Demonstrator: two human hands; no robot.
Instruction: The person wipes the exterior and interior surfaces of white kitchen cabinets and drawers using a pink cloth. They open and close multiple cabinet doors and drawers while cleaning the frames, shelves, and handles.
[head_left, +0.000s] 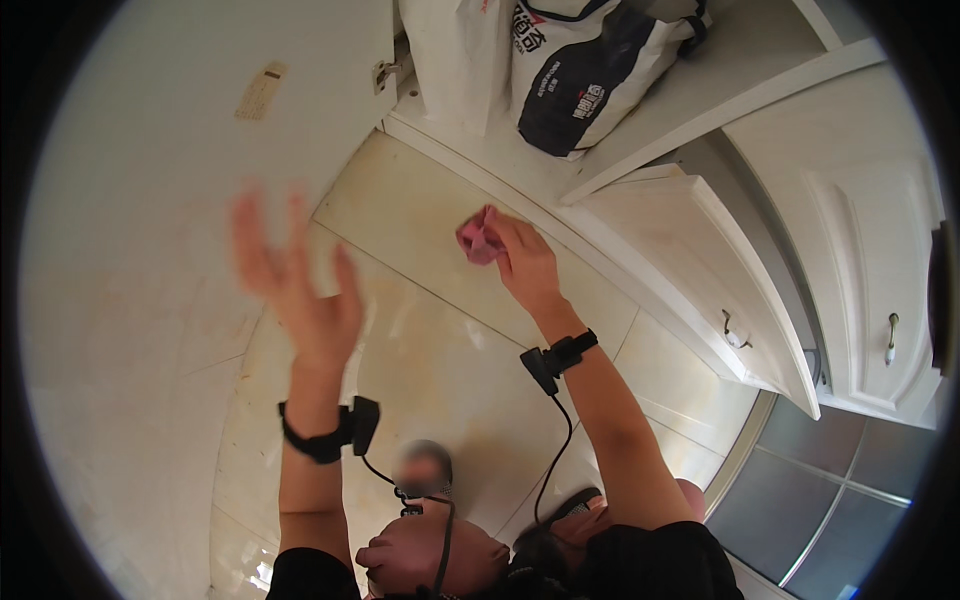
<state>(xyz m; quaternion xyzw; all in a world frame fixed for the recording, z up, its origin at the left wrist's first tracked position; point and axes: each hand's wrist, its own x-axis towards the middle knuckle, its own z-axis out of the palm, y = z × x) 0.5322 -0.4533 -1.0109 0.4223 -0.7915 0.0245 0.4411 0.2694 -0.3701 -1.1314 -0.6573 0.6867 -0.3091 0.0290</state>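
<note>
A crumpled pink cloth (477, 238) is pinched between the thumb and fingers of my right hand (531, 264), above the tiled floor in front of the open cabinet. My left hand (306, 281) is raised with its fingers spread, blurred by motion, and holds nothing. It is nearest to the inner face of a white cabinet door (150, 225), which stands open on the left; whether it touches the door I cannot tell. A black strap with a small device sits on each of my wrists.
Inside the cabinet stand a white-and-navy bag (585, 82) bearing writing and a white bag (459, 67). To the right, another cabinet door (697, 277) with a handle hangs ajar. Black cables (564, 442) run from my wrists. Pale tiles (420, 300) form the floor.
</note>
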